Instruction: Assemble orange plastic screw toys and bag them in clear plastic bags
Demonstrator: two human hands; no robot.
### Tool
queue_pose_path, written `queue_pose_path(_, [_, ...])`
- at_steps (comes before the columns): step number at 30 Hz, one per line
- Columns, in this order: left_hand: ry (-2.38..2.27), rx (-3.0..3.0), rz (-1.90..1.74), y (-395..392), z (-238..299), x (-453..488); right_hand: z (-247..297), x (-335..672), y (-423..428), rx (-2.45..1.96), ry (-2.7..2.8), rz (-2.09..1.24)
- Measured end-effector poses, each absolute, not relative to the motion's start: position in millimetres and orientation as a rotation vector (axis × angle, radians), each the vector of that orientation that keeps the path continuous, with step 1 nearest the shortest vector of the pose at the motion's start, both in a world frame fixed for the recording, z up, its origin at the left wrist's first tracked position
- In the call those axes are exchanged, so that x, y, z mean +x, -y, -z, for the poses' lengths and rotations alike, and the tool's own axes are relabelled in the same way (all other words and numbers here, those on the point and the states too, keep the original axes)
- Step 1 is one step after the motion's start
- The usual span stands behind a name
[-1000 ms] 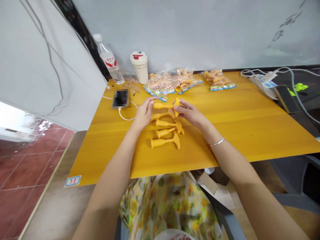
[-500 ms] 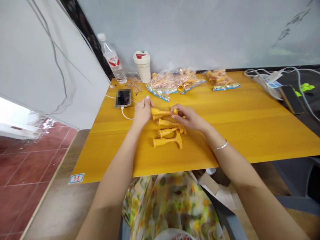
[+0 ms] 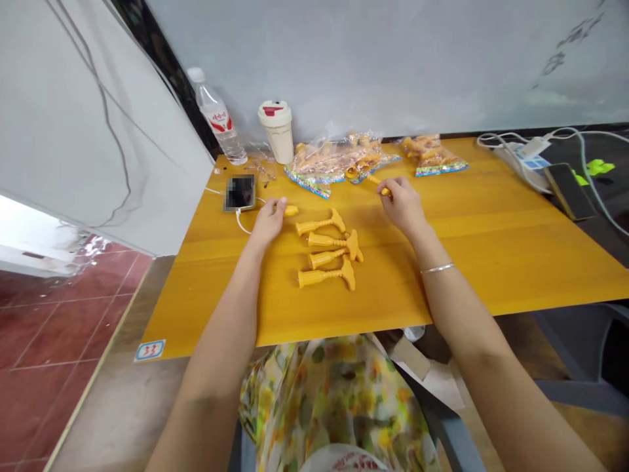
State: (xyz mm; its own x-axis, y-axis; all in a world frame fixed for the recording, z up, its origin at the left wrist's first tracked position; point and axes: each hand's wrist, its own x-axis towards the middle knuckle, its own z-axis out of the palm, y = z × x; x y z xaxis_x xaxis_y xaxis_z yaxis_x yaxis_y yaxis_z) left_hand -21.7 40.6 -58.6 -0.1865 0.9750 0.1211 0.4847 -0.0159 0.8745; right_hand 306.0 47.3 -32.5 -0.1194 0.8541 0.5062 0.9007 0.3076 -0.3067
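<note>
My left hand (image 3: 269,221) is closed around a short yellow plastic handle piece (image 3: 291,210), its end poking out past the fingers to the right. My right hand (image 3: 403,204) pinches a yellow piece with a thin stem (image 3: 374,180) pointing left toward the bags; my fingers cover most of its thicker end. Between and below the hands, several yellow toy hammers lie in a column, handles to the left. The top hammer (image 3: 320,225) lies apart, while the lower ones crowd together, down to the nearest hammer (image 3: 327,275).
Clear plastic bags (image 3: 339,160) of orange-yellow parts lie along the wall, with another bag (image 3: 432,155) to their right. A white lidded cup (image 3: 276,134) and a water bottle (image 3: 221,124) stand at back left. A blurred device (image 3: 240,192) is cabled nearby; a phone (image 3: 569,191) lies far right.
My hands have moved apart: the right one went up and right with the stemmed piece, the left slightly left with the handle piece. The top hammer on the table is now uncovered.
</note>
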Motion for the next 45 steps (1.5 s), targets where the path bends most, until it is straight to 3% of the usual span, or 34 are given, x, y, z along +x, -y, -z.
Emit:
queue_pose_path(5, [-1.793,1.823,-0.994,-41,67,-22,35,311,-47,-1.897,2.062,0.036])
queue_pose_path(13, [-1.892,2.06,-0.967,-46,78,-39,19,312,-36,-2.105,2.18,-0.068])
queue_pose_path(24, [-1.768,2.239,-0.888,-42,78,-33,19,327,-41,-2.155,2.279,-0.25])
queue_pose_path(38, [-1.605,2.266,-1.064,-28,51,-24,20,325,-40,-2.271,2.239,-0.138])
queue_pose_path(45, [-1.423,2.383,-0.645,-16,42,-14,19,320,-36,-2.258,2.159,-0.068])
